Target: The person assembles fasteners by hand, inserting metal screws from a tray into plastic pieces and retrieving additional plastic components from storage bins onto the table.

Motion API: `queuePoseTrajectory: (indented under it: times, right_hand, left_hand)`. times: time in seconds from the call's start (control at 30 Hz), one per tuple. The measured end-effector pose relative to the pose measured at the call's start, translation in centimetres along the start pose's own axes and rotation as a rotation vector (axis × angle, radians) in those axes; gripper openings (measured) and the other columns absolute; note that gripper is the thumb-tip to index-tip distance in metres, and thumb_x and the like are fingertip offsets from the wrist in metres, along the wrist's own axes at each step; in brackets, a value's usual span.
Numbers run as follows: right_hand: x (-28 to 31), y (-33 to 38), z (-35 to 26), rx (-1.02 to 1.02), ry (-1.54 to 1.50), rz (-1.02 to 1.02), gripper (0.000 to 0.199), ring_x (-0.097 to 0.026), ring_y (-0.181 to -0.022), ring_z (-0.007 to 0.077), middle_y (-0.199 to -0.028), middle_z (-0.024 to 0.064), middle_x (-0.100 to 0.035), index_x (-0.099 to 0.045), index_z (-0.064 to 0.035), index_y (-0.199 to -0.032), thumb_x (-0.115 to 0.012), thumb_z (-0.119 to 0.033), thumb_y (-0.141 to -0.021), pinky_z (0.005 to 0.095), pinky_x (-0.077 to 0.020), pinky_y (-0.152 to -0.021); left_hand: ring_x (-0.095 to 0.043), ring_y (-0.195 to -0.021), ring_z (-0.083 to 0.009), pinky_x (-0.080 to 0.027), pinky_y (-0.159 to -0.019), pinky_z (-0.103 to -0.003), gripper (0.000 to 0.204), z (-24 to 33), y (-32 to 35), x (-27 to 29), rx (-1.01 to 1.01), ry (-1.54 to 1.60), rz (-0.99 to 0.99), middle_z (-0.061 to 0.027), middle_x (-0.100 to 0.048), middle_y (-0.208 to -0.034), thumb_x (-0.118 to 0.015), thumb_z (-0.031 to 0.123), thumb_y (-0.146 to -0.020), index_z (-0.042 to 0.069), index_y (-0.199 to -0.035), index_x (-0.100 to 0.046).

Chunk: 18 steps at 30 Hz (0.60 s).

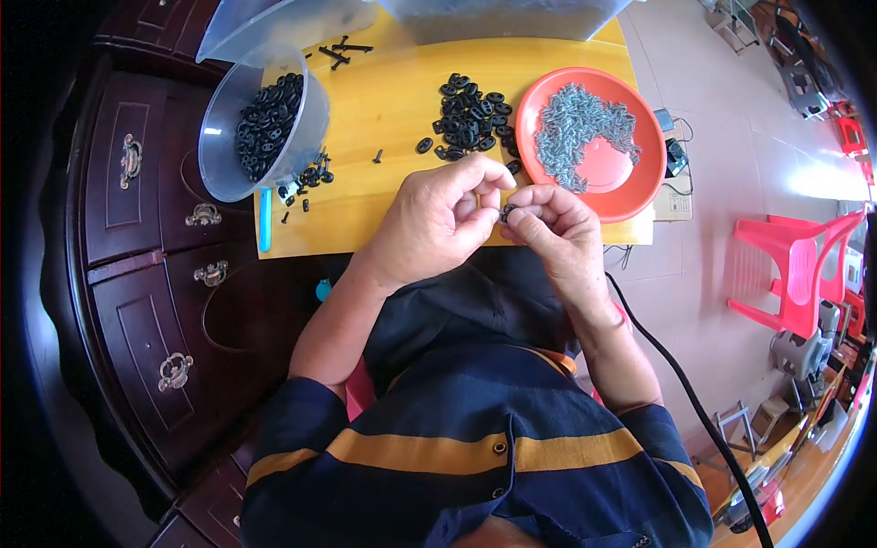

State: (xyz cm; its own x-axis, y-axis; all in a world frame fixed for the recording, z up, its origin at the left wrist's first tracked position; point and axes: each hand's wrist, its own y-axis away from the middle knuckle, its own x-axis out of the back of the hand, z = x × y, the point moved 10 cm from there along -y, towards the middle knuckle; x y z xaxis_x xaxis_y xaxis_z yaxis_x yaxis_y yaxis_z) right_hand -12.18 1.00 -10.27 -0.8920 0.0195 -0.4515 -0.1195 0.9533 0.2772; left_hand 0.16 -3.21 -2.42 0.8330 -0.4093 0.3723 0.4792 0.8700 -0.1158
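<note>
Both hands meet over the front edge of the yellow table. My right hand (559, 239) pinches a small black oval piece (507, 213) between thumb and fingers. Close beside it, my left hand (440, 219) has its fingers curled toward the thumb; whatever they hold, if anything, is hidden. Beyond my hands lies a loose pile of black oval pieces with holes (470, 117). To its right, a red plastic plate (647, 173) carries many small silvery metal parts (580, 128).
A clear tub (215, 137) of black pieces sits at the table's left, with loose screws and pieces (315, 173) beside it. A blue-handled tool (265, 219) lies at the left edge. Clear bins (512, 20) stand at the back. A black cable (681, 374) runs past my right arm.
</note>
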Motion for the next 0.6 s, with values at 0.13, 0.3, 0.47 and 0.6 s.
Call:
queuePoseTrajectory:
  times: [0.13, 0.3, 0.47, 0.6]
  right_hand:
    - [0.0, 0.0, -0.3, 0.061, 0.056, 0.014, 0.013, -0.067, -0.084, 0.0083, -0.092, 0.0034, -0.07, -0.065, 0.0032, -0.108, -0.066, 0.001, -0.095, 0.023, -0.0549, -0.079]
    - [0.4, 0.0, -0.1, 0.061, 0.051, 0.033, 0.014, -0.066, -0.084, 0.0084, -0.093, 0.004, -0.07, -0.065, 0.0036, -0.108, -0.065, 0.002, -0.095, 0.0231, -0.0549, -0.079]
    - [1.2, -0.3, -0.9, 0.123, -0.07, 0.047, 0.014, -0.068, -0.089, 0.0111, -0.097, 0.0051, -0.07, -0.064, 0.0024, -0.11, -0.064, 0.002, -0.095, 0.0251, -0.0549, -0.083]
    - [2.0, -0.5, -1.8, 0.157, -0.109, 0.123, 0.014, -0.068, -0.093, 0.0127, -0.098, 0.0053, -0.07, -0.064, 0.0013, -0.11, -0.063, 0.001, -0.096, 0.0274, -0.0534, -0.089]
  left_hand:
    - [-0.051, -0.056, -0.0112, -0.043, -0.053, -0.028, 0.024, 1.1, -0.1, -0.2, -0.038, -0.113, 0.006, -0.0019, -0.054, -0.071, -0.064, -0.009, -0.083, 0.006, -0.101, -0.059]
    - [-0.055, -0.058, -0.0147, -0.045, -0.054, -0.031, 0.024, 1.7, -0.3, -0.4, -0.095, -0.175, 0.019, -0.0037, -0.054, -0.072, -0.065, -0.008, -0.083, 0.005, -0.101, -0.06]
    - [-0.053, -0.064, -0.0063, -0.044, -0.059, -0.022, 0.031, 0.8, -0.8, -0.1, -0.016, -0.028, 0.01, 0.0005, -0.059, -0.081, -0.07, -0.006, -0.082, 0.006, -0.109, -0.065]
    - [-0.054, -0.064, -0.0081, -0.046, -0.061, -0.023, 0.029, -2.0, -1.1, 0.9, 0.065, -0.044, 0.072, -0.0017, -0.061, -0.083, -0.073, -0.002, -0.081, 0.005, -0.109, -0.066]
